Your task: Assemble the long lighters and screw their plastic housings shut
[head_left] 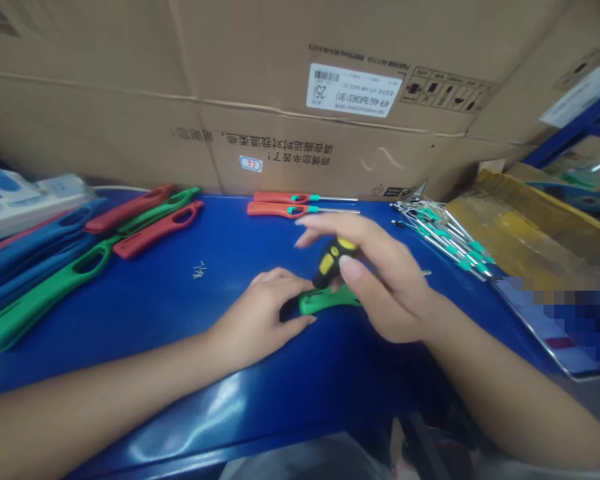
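My right hand is closed around a short black and yellow screwdriver, which is tilted. Below it lies a green lighter handle, with the screwdriver's lower end close against it. The tip is too blurred to make out. My left hand pinches the left end of that green lighter handle against the blue table; the handle's right part is hidden behind my right hand. Behind my hands are two red-orange stick lighters with metal tubes and teal triggers. Several small screws lie to the left.
Green, red and blue handle shells lie on the left, near a white power strip. Several metal tubes with teal parts are piled right, beside a yellow-taped carton and a phone. A large cardboard box stands behind.
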Action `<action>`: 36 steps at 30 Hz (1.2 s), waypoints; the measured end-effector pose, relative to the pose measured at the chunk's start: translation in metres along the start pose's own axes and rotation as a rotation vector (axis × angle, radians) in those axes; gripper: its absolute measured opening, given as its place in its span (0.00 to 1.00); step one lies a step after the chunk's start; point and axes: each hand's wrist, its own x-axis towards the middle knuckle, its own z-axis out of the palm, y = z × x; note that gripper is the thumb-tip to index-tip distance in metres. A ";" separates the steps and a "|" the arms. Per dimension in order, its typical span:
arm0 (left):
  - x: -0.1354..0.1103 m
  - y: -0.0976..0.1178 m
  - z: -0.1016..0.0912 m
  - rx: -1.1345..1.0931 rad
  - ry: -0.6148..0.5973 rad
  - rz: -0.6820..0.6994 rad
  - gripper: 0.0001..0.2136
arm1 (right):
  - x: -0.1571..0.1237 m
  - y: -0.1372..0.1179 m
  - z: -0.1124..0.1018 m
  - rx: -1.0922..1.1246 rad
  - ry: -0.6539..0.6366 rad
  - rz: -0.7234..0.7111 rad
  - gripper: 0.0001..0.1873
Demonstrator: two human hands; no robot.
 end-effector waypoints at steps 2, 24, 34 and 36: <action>0.000 -0.002 0.001 0.013 0.000 0.012 0.13 | -0.001 0.003 0.002 0.139 -0.043 0.068 0.21; 0.000 -0.003 0.002 0.030 0.033 0.032 0.11 | 0.003 0.002 -0.006 0.085 0.040 -0.022 0.13; 0.000 -0.003 0.002 0.021 0.022 0.025 0.17 | 0.002 0.004 -0.010 0.101 -0.071 0.080 0.21; 0.000 -0.003 0.002 0.023 0.017 0.028 0.17 | 0.000 0.004 -0.009 0.016 0.024 0.038 0.18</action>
